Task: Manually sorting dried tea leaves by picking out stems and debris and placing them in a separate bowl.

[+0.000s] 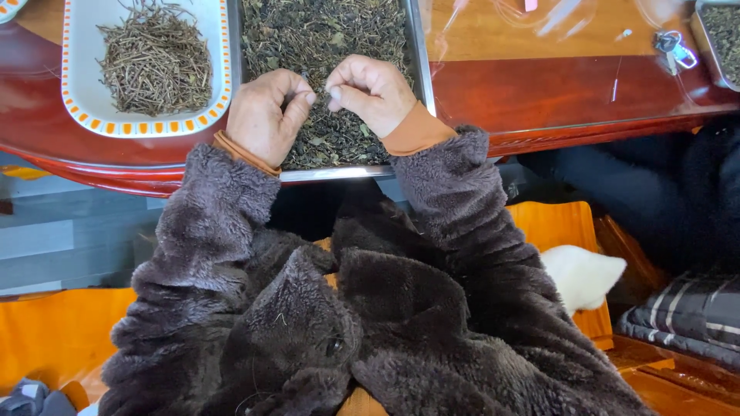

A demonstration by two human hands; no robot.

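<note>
A metal tray (417,54) full of dark dried leaves (324,38) lies on the red-brown wooden table (539,92), straight ahead of me. My left hand (266,115) and my right hand (374,92) rest over the leaves near the tray's front edge. Both hands have fingers curled and pinched, fingertips almost meeting. A tiny piece seems held in each pinch, but it is too small to tell. Fuzzy dark brown sleeves with orange cuffs cover both arms.
A white oblong dish (85,92) with an orange patterned rim holds thin dried stems (154,62), left of the tray. Keys (674,48) lie at the far right beside another tray's corner (713,42). An orange wooden seat (563,231) and a plaid cushion (694,312) are below.
</note>
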